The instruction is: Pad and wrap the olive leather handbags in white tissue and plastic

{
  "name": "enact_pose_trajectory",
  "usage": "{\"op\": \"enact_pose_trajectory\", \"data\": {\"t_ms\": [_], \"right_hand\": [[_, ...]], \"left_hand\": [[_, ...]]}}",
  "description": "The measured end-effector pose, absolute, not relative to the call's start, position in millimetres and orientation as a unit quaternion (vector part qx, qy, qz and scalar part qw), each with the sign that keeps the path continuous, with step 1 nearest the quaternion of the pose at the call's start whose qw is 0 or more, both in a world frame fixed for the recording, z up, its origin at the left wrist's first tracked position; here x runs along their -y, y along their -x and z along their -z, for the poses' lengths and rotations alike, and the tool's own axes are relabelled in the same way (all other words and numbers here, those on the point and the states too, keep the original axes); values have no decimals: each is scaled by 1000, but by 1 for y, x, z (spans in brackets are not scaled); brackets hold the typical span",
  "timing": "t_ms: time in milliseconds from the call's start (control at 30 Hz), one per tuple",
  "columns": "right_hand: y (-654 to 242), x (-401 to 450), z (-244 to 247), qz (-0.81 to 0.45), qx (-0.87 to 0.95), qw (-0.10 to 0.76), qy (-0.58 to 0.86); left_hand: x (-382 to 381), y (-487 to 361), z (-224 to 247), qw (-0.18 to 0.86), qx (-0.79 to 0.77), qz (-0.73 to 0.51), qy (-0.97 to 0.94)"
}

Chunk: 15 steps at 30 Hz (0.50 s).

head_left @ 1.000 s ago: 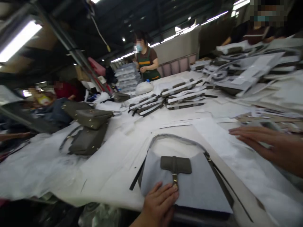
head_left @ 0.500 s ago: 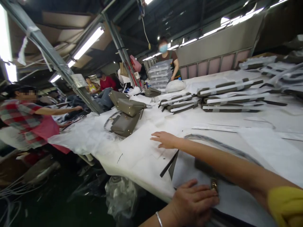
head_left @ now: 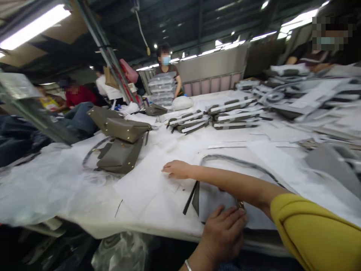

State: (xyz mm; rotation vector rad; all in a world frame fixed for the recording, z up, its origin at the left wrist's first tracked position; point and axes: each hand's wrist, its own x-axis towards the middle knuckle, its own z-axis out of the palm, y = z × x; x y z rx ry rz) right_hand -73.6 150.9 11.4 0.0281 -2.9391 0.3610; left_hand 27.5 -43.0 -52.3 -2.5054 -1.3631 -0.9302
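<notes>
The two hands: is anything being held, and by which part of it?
The left hand lies flat on the bag, beside its metal clasp, without gripping it. The right hand is at the white sheets; whether it pinches one cannot be told.

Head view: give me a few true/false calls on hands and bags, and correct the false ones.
1. The left hand rests on the grey-covered bag. True.
2. The right hand grips the bag's handle. False: it is at the white sheets, left of the handle.
3. The right forearm extends across the bag. True.
4. The bracelet is on the right wrist. False: it is on the left wrist.
5. The piled brown bags are on the left of the view. True.
</notes>
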Motion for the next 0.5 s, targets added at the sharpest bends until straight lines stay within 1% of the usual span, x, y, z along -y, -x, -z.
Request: {"op": "enact_pose_trajectory", "data": {"t_ms": [67, 167, 300, 400, 500], "right_hand": [[40, -150, -24, -122, 987, 99, 26], [-34, -137, -45, -136, 979, 133, 68], [-148, -91, -69, -161, 945, 238, 155], [-227, -38, -77, -163, 890, 328, 270], [-293, 22, -69, -123, 812, 392, 413]], "left_hand": [[42, -28, 51, 68, 442, 321, 835], [39, -27, 52, 95, 412, 325, 846], [29, -23, 62, 146, 375, 353, 845], [18, -18, 72, 156, 341, 359, 855], [8, -17, 81, 142, 310, 368, 865]]}}
